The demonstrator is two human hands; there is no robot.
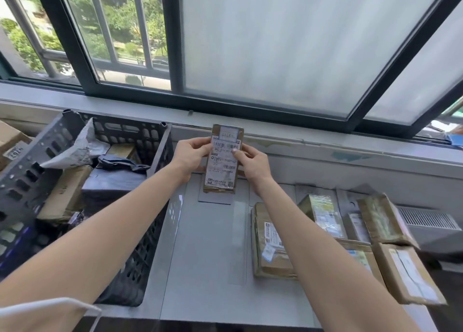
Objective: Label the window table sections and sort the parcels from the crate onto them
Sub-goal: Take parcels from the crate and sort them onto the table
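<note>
I hold a small brown cardboard parcel (223,163) with a white shipping label upright in front of the window. My left hand (191,156) grips its left edge and my right hand (253,163) grips its right edge, thumb on the barcode. To the left, the dark plastic crate (150,191) holds several parcels: brown boxes (66,193), a dark bag (117,176) and a grey bag (77,146). On the grey window table (200,269), sorted brown parcels (271,241) lie to the right. A strip of tape (238,241) marks the table beneath my arms.
More brown parcels (411,274) lie at the table's right end, by a grey vent unit (428,221). The window sill (325,153) runs behind the table, with dark window frames above. Cardboard boxes (10,141) stand at the far left.
</note>
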